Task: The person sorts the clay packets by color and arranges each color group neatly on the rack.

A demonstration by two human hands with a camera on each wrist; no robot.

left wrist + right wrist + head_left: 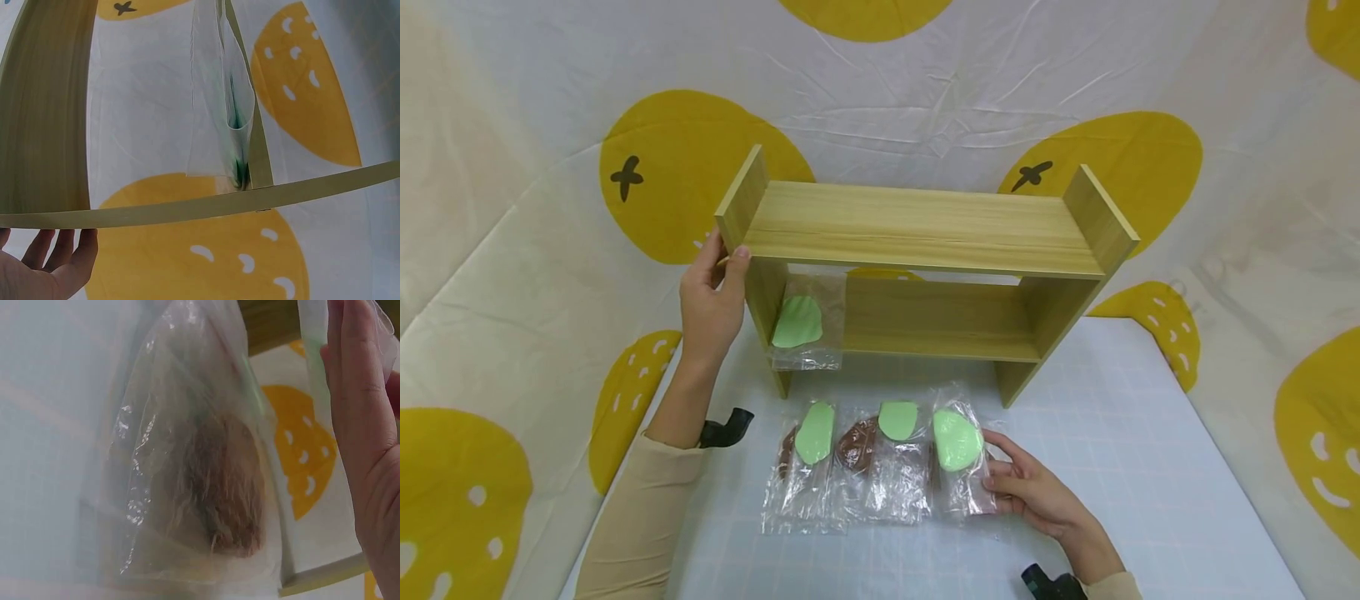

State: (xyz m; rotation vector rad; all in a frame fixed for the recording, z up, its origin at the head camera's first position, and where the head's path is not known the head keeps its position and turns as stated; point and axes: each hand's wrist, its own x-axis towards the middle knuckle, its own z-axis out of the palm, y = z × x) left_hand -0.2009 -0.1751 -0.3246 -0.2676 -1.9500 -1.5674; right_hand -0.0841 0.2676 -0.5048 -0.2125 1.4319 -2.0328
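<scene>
A two-tier wooden shelf (925, 229) stands on the table, and my left hand (711, 304) grips the top of its left side panel, thumb in front. In the left wrist view, fingertips of that hand (53, 269) meet the panel's edge. On the lower board's left end leans a clear plastic bag with a pale green flat piece (797, 323). My right hand (1037, 496) pinches the right edge of another clear bag holding a green piece (958, 442), in front of the shelf. The right wrist view shows a bag with a brown piece (231, 487) beside this hand.
Left of the held bag lie more clear bags, with green pieces (815, 433) and a brown piece (856, 446) showing. The table (1150, 467) has a pale checked cover. Behind hangs a white cloth (910, 92) with yellow shapes, close to the shelf's back.
</scene>
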